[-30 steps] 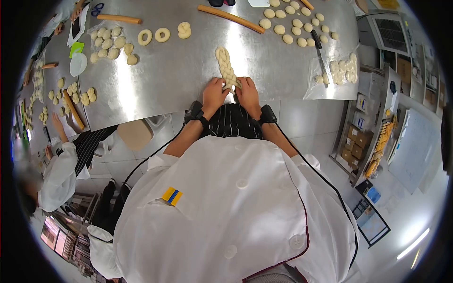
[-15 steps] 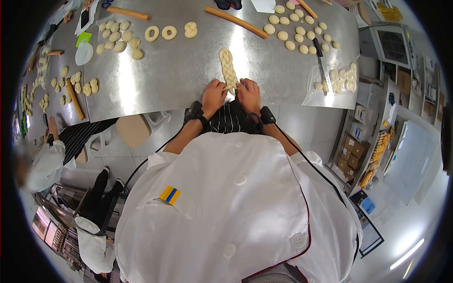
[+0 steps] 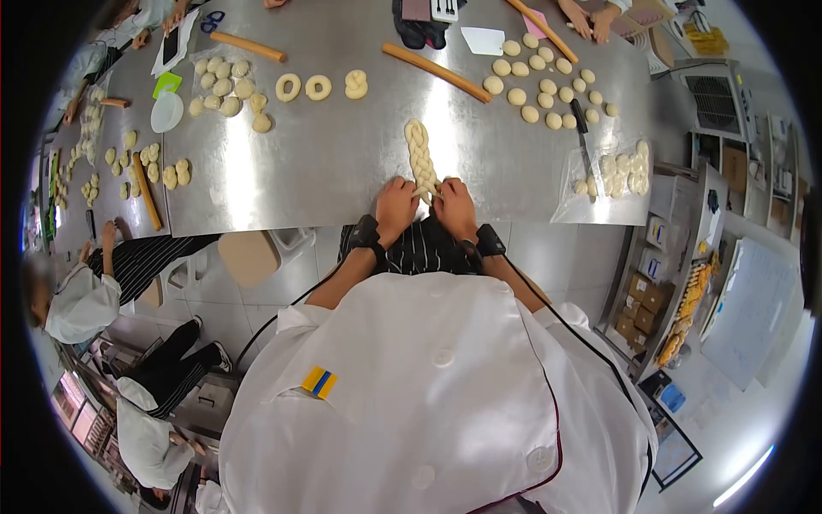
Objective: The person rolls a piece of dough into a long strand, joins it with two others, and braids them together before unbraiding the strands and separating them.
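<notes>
A braided strip of pale dough (image 3: 419, 156) lies lengthwise on the steel table, its plaits tight at the far end and its loose strand ends toward me. At that near end, my left hand (image 3: 396, 207) pinches a strand on the left side. My right hand (image 3: 455, 207) grips a strand on the other side, its fingers curled in. The two hands are a small gap apart, with dough tips between them. Both wrists wear black straps with cables.
Dough balls (image 3: 517, 70) sit at the right, near a knife (image 3: 580, 116) and plastic-covered dough (image 3: 623, 174). A rolling pin (image 3: 437, 73) lies beyond the braid. Dough rings (image 3: 318, 87), a knot (image 3: 355, 84) and more balls (image 3: 223, 87) are left. Another person's hands (image 3: 591, 21) rest far right.
My view has tilted, so the table and hands appear lower. Another person's hands and a scale-like dark item's surroundings now show along the far edge. Both my hands stay at the braid's near end.
</notes>
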`<action>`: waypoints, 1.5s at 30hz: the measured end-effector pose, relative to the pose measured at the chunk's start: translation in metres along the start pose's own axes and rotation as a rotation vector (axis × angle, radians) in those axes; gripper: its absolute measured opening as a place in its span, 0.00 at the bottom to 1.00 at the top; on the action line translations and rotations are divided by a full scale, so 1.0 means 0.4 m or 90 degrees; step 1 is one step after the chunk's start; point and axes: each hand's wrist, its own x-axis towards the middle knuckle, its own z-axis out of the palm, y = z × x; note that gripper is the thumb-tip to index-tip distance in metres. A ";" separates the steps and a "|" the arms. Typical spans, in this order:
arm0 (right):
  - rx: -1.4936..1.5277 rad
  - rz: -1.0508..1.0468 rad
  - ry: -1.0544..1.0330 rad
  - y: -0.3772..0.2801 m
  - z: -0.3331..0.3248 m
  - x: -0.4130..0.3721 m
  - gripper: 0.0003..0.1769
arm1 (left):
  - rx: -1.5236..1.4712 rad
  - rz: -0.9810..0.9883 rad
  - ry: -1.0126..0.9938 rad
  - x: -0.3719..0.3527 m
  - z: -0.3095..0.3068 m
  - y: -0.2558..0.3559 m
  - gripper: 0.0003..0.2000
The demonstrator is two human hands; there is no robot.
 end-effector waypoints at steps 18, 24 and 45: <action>0.074 0.157 0.007 -0.053 0.063 0.120 0.28 | -0.099 -0.174 0.061 -0.022 0.021 -0.097 0.16; 0.351 0.304 -0.111 -0.081 -0.065 0.215 0.26 | -0.764 -0.579 0.038 0.089 -0.010 -0.066 0.16; 0.306 0.071 -0.167 -0.205 -0.275 0.280 0.20 | -1.198 -0.516 0.097 0.291 -0.098 -0.082 0.15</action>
